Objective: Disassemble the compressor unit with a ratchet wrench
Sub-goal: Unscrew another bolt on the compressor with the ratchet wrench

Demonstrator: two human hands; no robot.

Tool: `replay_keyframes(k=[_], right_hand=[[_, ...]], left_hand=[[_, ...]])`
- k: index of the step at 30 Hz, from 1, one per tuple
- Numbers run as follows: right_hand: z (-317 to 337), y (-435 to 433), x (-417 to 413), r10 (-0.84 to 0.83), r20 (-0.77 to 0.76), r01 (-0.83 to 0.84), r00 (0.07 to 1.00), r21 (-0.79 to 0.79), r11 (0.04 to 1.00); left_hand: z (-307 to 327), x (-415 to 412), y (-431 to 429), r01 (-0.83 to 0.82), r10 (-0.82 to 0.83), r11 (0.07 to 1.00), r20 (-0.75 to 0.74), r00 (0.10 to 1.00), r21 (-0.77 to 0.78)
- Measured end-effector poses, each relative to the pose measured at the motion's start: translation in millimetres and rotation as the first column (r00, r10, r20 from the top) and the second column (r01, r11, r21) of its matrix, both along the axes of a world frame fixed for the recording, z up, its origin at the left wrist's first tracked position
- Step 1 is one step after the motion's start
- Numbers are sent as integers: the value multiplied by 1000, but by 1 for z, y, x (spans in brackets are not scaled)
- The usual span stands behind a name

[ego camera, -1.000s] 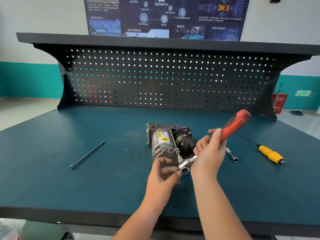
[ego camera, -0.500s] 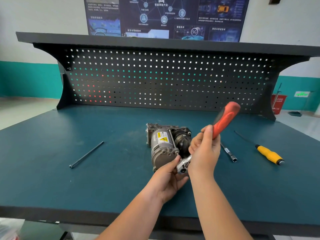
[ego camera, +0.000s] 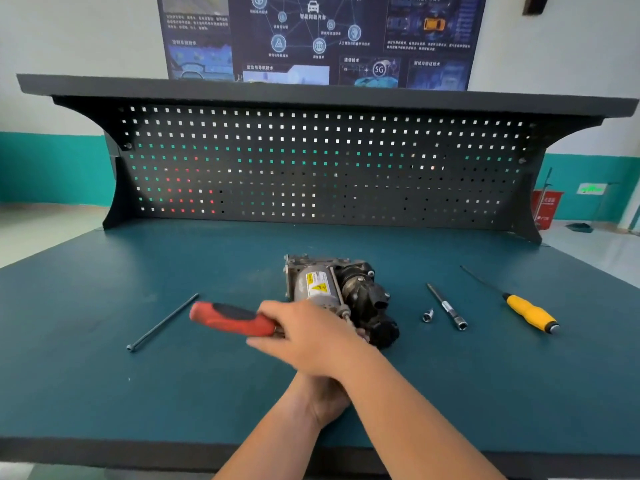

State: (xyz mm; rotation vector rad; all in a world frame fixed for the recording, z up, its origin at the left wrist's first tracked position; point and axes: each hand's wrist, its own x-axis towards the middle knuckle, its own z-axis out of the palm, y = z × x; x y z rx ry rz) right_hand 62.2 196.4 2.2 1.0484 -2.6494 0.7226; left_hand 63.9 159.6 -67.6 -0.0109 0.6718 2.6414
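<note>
Crossing under your right wrist, your left hand (ego camera: 325,400) hides its fingers: grip cannot be told. Right hand (ego camera: 308,337) fingers wrap the ratchet wrench (ego camera: 232,318) at the near end of the compressor unit (ego camera: 318,285), mid-tabletop. One long bolt (ego camera: 162,322) lies out; the body looks intact, so most work remains.

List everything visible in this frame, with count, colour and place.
compressor: one, grey and black, bench centre
ratchet: one, red-and-black handle, pointing left from the compressor; head hidden
rod: one, dark, left of compressor
socket: one, silver, right of compressor
extension bar: one, silver, beside the socket
screwdriver: one, yellow handle, far right
bench: one, teal top
pegboard: one, black, behind bench
poster: one, dark blue, on wall
right hand: grips ratchet handle
left hand: beneath right wrist, fingers hidden
</note>
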Motion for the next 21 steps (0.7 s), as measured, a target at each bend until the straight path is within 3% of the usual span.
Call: replay_keyframes(k=[2,3,4,5,6,8,9,10,12,15,17,19,21], right_hand=[[1,5,3,26,-16,-28,1000,-154,988],[2,9,5,17,-32,-27,999,-329,944],[2,14,6,-22,-36,-1,999,-543,839],[3,19,8,-77,-4,47,997,-759,649],[2,24,9,-103,65,100,993,-922,375],[-4,38,7,-101,192,170,976,-966,-196],[-8,45,6,-97,259,204,961,-900,-386],[-12,51,5,-70,318,239,945,-823,-514],[-17,57,2,-1,358,279,934,-729,-625],[-14,51,0,-42,306,231,951,-794,-562],[-7,43,-1,-58,225,187,973,-905,-382],[0,35,0,-17,147,146,989,-988,-52],[5,27,-1,-40,80,90,996,-875,475]], left_hand=[[1,-2,0,33,-36,999,-54,998,-43],[0,-3,1,55,-62,995,-79,995,-88],[-1,-5,1,69,-82,988,-89,993,-137],[0,-5,1,69,-83,981,-73,994,-182],[-1,-6,1,60,-73,976,-54,996,-210],[-3,-9,2,65,-70,970,-15,997,-235],[-2,-8,3,64,-66,967,1,998,-245],[-3,-9,4,57,-56,964,12,998,-258],[-2,-8,4,55,-49,961,27,998,-269],[0,-4,3,75,-66,964,44,997,-255],[2,-2,2,84,-76,968,44,996,-237],[2,0,1,88,-86,968,16,996,-234],[1,0,1,90,-97,964,-19,995,-251]])
